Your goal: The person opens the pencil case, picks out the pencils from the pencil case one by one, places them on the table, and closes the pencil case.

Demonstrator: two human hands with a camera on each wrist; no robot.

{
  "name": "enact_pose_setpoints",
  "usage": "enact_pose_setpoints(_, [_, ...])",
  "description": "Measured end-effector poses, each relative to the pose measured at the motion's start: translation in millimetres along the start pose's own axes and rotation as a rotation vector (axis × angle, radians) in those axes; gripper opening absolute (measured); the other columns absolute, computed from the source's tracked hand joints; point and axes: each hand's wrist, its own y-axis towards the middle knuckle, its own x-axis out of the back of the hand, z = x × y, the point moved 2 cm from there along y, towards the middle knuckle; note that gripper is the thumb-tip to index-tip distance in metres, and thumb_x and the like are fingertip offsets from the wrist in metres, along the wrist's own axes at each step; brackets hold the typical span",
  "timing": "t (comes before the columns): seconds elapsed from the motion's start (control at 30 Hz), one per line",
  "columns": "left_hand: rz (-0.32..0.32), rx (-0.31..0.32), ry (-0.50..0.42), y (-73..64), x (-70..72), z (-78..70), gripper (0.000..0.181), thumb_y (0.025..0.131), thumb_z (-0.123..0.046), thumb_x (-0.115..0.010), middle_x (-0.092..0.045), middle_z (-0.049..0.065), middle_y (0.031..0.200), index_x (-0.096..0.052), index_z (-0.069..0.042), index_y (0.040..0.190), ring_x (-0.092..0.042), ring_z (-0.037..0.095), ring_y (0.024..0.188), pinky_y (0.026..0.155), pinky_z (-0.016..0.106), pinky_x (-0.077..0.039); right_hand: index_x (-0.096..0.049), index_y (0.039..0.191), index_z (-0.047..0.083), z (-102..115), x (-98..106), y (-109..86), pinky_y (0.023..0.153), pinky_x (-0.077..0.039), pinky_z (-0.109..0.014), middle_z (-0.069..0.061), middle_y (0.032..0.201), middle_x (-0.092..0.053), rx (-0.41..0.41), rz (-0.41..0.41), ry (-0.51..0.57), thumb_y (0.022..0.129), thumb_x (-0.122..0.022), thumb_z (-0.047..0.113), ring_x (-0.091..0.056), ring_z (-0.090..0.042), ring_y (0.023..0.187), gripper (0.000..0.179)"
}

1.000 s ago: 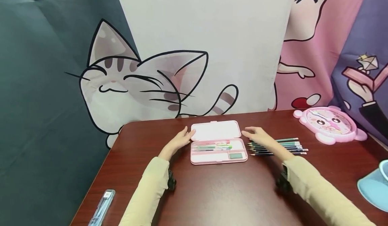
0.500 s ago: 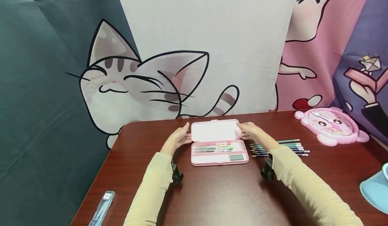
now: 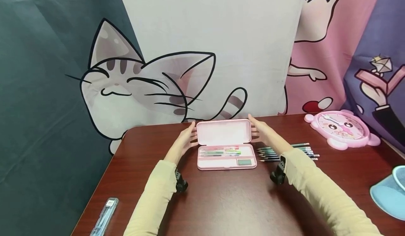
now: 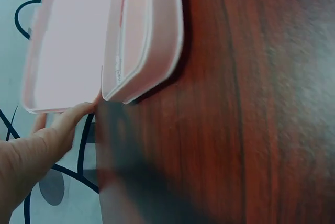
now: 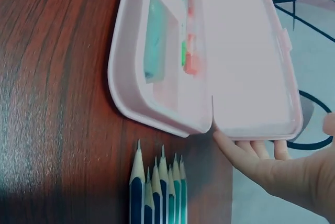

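A pink pencil case (image 3: 227, 167) stands open on the table, its lid (image 3: 224, 132) tilted up at the back. Several pens (image 3: 220, 151) lie in its long compartment, and a green eraser (image 3: 244, 162) sits in the small front one. My left hand (image 3: 183, 141) touches the lid's left edge with extended fingers, also seen on the left hand (image 4: 39, 153) in the left wrist view. Along the opposite edge, my right hand (image 3: 263, 132) has its fingers against the lid. In the right wrist view, the thumb of the right hand (image 5: 285, 174) stands apart from the lid.
Several pencils (image 3: 272, 154) lie beside the case, under the right forearm. A pink clock (image 3: 342, 128) is at the back right. A blue mesh holder (image 3: 390, 197) lies at the right edge. A clear blue case (image 3: 105, 216) rests at the front left of the table (image 3: 227, 204).
Both hands have come to the lid's sides, the right one moving left from near the pencils. The lid has risen from lying back flat to a tilt.
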Motion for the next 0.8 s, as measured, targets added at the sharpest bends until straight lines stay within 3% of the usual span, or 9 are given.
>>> enact_pose_setpoints(0.07, [-0.006, -0.026, -0.037, -1.3, 1.0, 0.0, 0.061, 0.095, -0.044, -0.038, -0.034, 0.024, 0.140, -0.034, 0.003, 0.134, -0.035, 0.034, 0.131, 0.103, 0.049, -0.035, -0.009, 0.144, -0.004, 6.3, -3.7, -7.0, 0.089, -0.047, -0.041, -0.028, 0.136, -0.031, 0.011, -0.013, 0.028, 0.065, -0.048, 0.080, -0.036, -0.037, 0.127, 0.122])
enact_pose_setpoints(0.1, [-0.008, -0.036, -0.048, -2.0, 1.5, 0.3, 0.061, 0.095, -0.044, -0.039, -0.036, 0.023, 0.139, -0.035, 0.004, 0.132, -0.035, 0.034, 0.131, 0.102, 0.049, -0.035, -0.007, 0.145, -0.002, -0.3, -1.2, 2.0, 0.094, -0.044, -0.045, -0.029, 0.142, -0.023, 0.008, -0.011, 0.050, 0.071, -0.048, 0.077, -0.027, -0.039, 0.132, 0.116])
enact_pose_setpoints(0.17, [-0.014, -0.050, -0.063, -3.8, 1.8, 1.5, 0.060, 0.094, -0.044, -0.041, -0.036, 0.023, 0.137, -0.035, 0.005, 0.128, -0.035, 0.034, 0.131, 0.103, 0.049, -0.035, -0.008, 0.146, 0.002, -18.5, 7.9, 29.9, 0.104, -0.032, -0.053, -0.027, 0.145, -0.020, -0.009, -0.010, 0.070, 0.086, -0.043, 0.061, -0.028, -0.037, 0.133, 0.091])
enact_pose_setpoints(0.23, [-0.015, -0.059, -0.079, -5.5, 2.1, 3.5, 0.060, 0.094, -0.042, -0.043, -0.035, 0.024, 0.137, -0.033, 0.005, 0.130, -0.035, 0.034, 0.131, 0.103, 0.049, -0.034, -0.010, 0.146, 0.003, -19.5, 5.1, 30.0, 0.106, -0.030, -0.051, -0.023, 0.145, -0.020, -0.019, -0.021, 0.063, 0.089, -0.042, 0.056, -0.029, -0.033, 0.132, 0.084])
enact_pose_setpoints(0.27, [-0.014, -0.063, -0.080, -6.5, 2.1, 4.6, 0.061, 0.095, -0.040, -0.043, -0.034, 0.025, 0.137, -0.030, 0.006, 0.132, -0.034, 0.035, 0.130, 0.103, 0.049, -0.034, -0.013, 0.146, 0.002, -13.9, -0.3, 18.4, 0.107, -0.029, -0.049, -0.022, 0.145, -0.022, -0.010, -0.016, 0.051, 0.090, -0.042, 0.052, -0.029, -0.032, 0.130, 0.080])
enact_pose_setpoints(0.47, [0.001, -0.059, -0.031, -8.4, 3.3, 13.5, 0.054, 0.095, -0.031, -0.048, -0.041, 0.022, 0.125, -0.031, 0.008, 0.128, -0.041, 0.033, 0.124, 0.104, 0.044, -0.035, -0.017, 0.143, -0.003, -28.5, 6.3, 14.3, 0.111, -0.022, -0.049, -0.022, 0.146, -0.019, 0.094, 0.084, -0.149, 0.092, -0.043, 0.045, -0.025, -0.034, 0.134, 0.074])
enact_pose_setpoints(0.6, [0.157, -0.016, 0.103, -15.3, 10.4, 18.7, 0.050, 0.096, -0.029, -0.046, -0.038, 0.019, 0.134, -0.031, 0.003, 0.131, -0.035, 0.033, 0.131, 0.107, 0.046, -0.030, -0.018, 0.143, 0.001, -36.1, 14.3, 7.1, 0.110, -0.019, -0.054, -0.022, 0.148, -0.018, 0.163, 0.170, -0.331, 0.091, -0.045, 0.048, -0.022, -0.036, 0.136, 0.076])
enact_pose_setpoints(0.7, [0.323, 0.008, 0.249, -23.7, 17.9, 24.0, 0.058, 0.096, -0.027, -0.046, -0.024, 0.017, 0.148, -0.020, -0.004, 0.143, -0.024, 0.031, 0.138, 0.110, 0.047, -0.024, -0.017, 0.144, 0.002, -40.7, 16.3, 1.2, 0.108, -0.020, -0.056, -0.023, 0.148, -0.019, 0.220, 0.236, -0.466, 0.087, -0.053, 0.046, -0.022, -0.039, 0.135, 0.080])
enact_pose_setpoints(0.8, [0.413, -0.008, 0.423, -31.1, 23.2, 29.1, 0.072, 0.092, -0.028, -0.054, -0.015, 0.013, 0.153, -0.012, -0.009, 0.147, -0.018, 0.026, 0.140, 0.112, 0.043, -0.021, -0.017, 0.144, 0.000, -45.8, 13.6, -3.7, 0.107, -0.023, -0.056, -0.025, 0.147, -0.021, 0.276, 0.257, -0.601, 0.082, -0.061, 0.045, -0.024, -0.040, 0.134, 0.088])
